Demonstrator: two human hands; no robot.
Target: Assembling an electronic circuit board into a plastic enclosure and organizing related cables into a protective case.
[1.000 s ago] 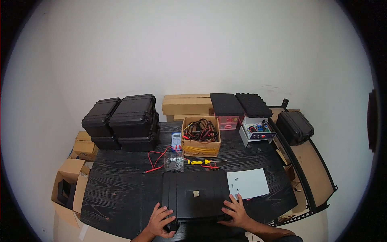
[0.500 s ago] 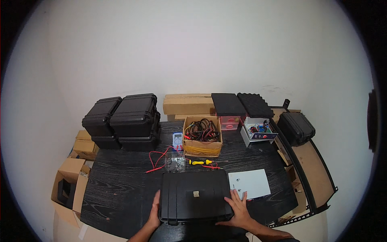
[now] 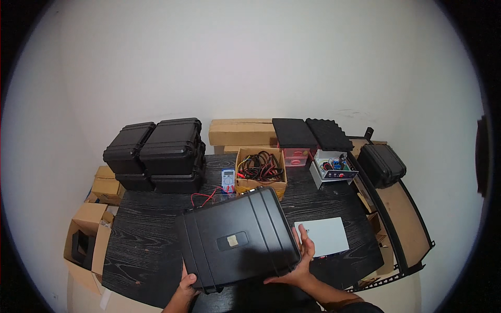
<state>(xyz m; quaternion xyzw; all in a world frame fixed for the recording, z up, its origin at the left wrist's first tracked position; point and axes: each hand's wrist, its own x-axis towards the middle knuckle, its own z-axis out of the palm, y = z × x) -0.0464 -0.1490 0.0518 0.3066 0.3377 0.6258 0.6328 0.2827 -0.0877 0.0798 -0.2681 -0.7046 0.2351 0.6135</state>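
Between my hands a black hard case (image 3: 238,250) is held up off the table, tilted so its right side sits higher and its lid faces me. My left hand (image 3: 188,284) grips the near left corner, thumb on the edge and other fingers hidden behind. On the near right corner, my right hand (image 3: 300,261) is closed round the side, fingers up along it. Just right of that hand lies a white panel (image 3: 326,237). Beyond the case are a multimeter (image 3: 228,180) with red leads (image 3: 202,198) and a cardboard box of cables (image 3: 261,167).
Stacked black cases (image 3: 169,151) stand at the back left. At the back right are red drawers (image 3: 296,156), an opened white device (image 3: 335,169) and black foam sheets (image 3: 330,134). A metal-edged shelf (image 3: 407,214) bears another case (image 3: 383,164). Open carton (image 3: 86,240) at left.
The case has been lifted from the table and tilted toward me, its right side raised. It now covers the screwdriver and most of the clear parts box. Both hands moved with it.
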